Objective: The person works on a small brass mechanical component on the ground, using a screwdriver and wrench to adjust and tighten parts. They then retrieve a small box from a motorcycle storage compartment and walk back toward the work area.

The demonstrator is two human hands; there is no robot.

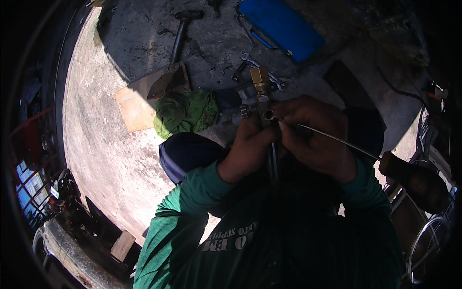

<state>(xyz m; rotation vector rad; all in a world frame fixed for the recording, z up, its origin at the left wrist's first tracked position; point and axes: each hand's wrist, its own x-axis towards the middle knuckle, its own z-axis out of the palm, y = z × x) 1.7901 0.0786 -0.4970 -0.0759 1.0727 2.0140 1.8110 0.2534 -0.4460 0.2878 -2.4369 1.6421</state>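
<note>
Near the centre of the frame, a metal valve fitting with a brass hex end (260,81) stands in the closed grip of the left hand (247,150), while the right hand (317,136), fingers narrowed beside its round port, pinches the shaft of a dark-handled screwdriver (415,184) reaching to the right edge. Left of them lies a crumpled green cloth (195,111); above are a combination wrench (269,76), a hammer (178,42) at upper left of centre and a blue case (284,28) at top centre-right.
</note>
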